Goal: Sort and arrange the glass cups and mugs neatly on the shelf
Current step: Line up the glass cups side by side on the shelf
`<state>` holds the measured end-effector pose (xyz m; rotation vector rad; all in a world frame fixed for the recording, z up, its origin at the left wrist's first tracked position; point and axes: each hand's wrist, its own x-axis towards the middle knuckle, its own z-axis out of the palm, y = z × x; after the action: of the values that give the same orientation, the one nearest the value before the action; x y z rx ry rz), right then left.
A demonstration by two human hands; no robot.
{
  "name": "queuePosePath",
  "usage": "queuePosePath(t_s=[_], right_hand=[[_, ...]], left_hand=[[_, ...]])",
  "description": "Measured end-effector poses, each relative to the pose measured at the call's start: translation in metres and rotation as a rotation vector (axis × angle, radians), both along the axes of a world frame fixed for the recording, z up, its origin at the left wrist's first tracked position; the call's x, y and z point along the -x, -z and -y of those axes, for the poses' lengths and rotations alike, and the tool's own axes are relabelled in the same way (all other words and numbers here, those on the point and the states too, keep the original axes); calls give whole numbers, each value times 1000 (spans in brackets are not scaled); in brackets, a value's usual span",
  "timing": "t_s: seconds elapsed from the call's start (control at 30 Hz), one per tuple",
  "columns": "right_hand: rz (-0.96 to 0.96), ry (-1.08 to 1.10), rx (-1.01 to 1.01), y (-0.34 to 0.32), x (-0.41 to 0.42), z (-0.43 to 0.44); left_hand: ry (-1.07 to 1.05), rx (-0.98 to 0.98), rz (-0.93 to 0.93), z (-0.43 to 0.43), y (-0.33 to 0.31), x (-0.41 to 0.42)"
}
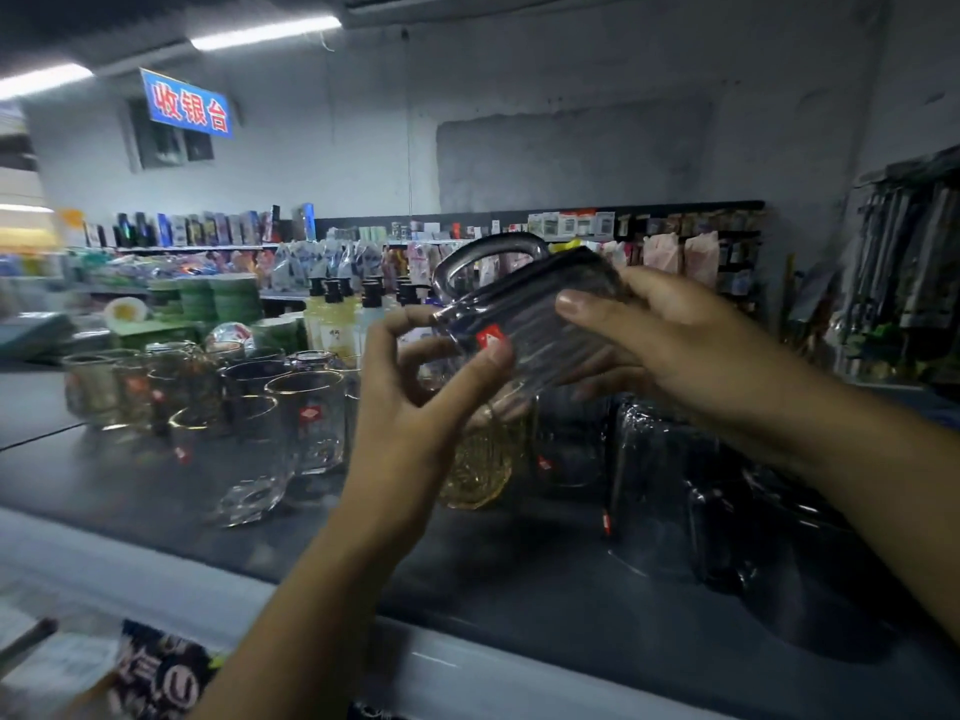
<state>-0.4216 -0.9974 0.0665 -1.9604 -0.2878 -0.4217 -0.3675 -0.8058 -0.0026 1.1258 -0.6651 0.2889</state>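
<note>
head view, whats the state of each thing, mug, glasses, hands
smoky glass mug: lifted off the shelf, tipped on its side, handle up
left hand: thumb and fingers pinching the mug's lower left end
right hand: gripping the mug from the right
clear glasses: upright on the shelf, left group
amber glass: on the shelf under the hands
dark mugs: on the shelf, right

A retail shop: a blue hanging sign (186, 102) over aisles of packaged goods (208, 228), apparently toiletries, and pump bottles (332, 317).
</note>
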Motion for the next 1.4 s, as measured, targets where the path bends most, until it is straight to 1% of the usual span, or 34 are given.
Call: queuePosePath(t_s=[0.03,0.1,0.17,0.23,0.27,0.33,0.4,0.47,0.53,0.57,0.63,0.7,0.77,0.87,1.03,1.17,1.3,1.4], right_hand=[[-11,-22,-58,0,0,1],[-29,-36,-110,1,-1,4],[-14,-16,-100,1,-2,4],[73,38,-64,-2,-2,3],[121,65,-34,-4,-1,1],[206,126,97,-12,2,-2],[224,213,228,-20,7,-4],[210,261,301,-26,11,-6],[197,289,364,-30,16,-8],[191,308,401,-31,18,-9],[186,363,479,-33,20,-10],[184,424,562,-31,20,-15],[177,463,631,-26,18,-21],[124,493,723,-16,11,-29],[35,527,791,5,4,-37],[10,541,908,21,-1,-39],[-7,528,1004,25,0,-35],[-41,480,1086,26,1,-28]], left_hand=[[24,38,-26,5,4,1],[53,39,-48,9,9,0],[4,-20,-4,7,12,-1],[-66,-88,61,5,13,1],[-89,-132,70,6,14,2],[-114,-227,48,7,16,7],[-138,-308,38,7,17,10],[-145,-356,88,6,16,11],[-186,-355,177,5,16,11],[-239,-338,202,4,18,7],[-347,-284,199,3,20,-1],[-401,-261,172,2,22,-8],[-413,-284,167,3,23,-10],[-450,-318,217,3,24,-8],[-496,-329,245,0,24,-8],[-510,-367,266,0,24,-9],[-553,-515,384,-3,13,-15],[-501,-763,453,-5,-11,-27]])
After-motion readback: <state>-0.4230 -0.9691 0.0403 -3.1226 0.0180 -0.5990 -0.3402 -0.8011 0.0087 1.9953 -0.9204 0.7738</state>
